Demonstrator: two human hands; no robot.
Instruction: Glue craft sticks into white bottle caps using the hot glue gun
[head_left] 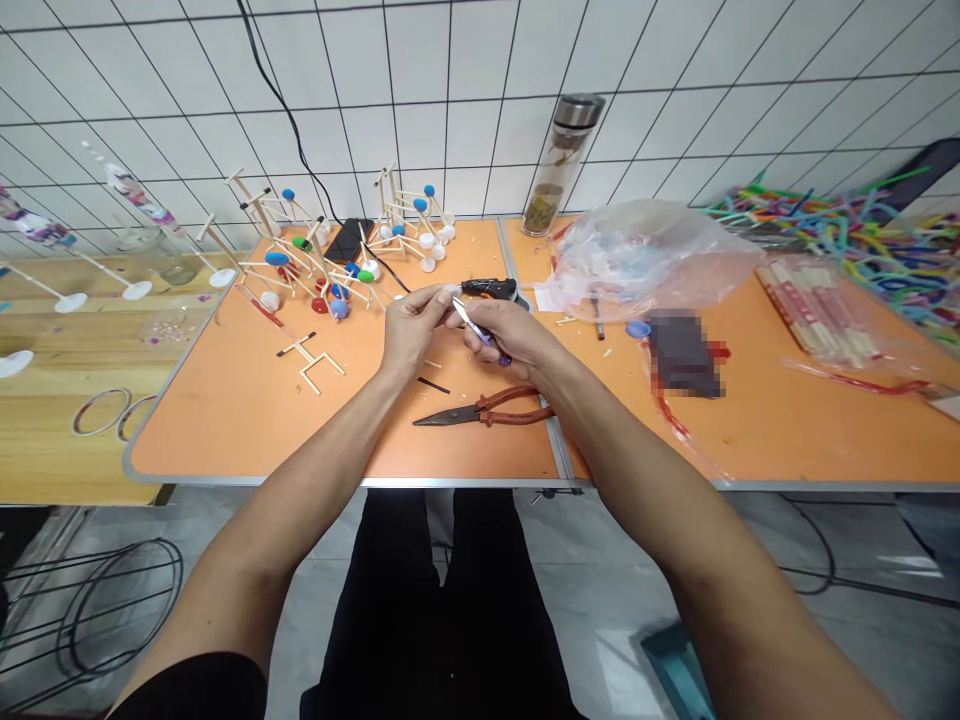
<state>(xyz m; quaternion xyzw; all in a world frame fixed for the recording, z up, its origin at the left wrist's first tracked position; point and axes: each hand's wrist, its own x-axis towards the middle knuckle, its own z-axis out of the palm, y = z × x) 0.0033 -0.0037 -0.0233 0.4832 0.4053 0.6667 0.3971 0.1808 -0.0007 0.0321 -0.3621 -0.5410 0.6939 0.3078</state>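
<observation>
While both hands met above the orange table (225,420), the left hand (409,330) pinched a small white piece (450,290) between thumb and fingertips. The right hand (514,335) was closed around a thin blade (471,322) with a purple end. The blade's long axis ran from lower right to upper left, its tip aimed at the white piece, which sat just up and left of the right hand. Whether tip and piece touched could not be told. 1 pair of pliers (484,408) lay on the table just below the hands, nose pointing left, nearer the right hand. A black glue gun (491,290) lay just behind them.
</observation>
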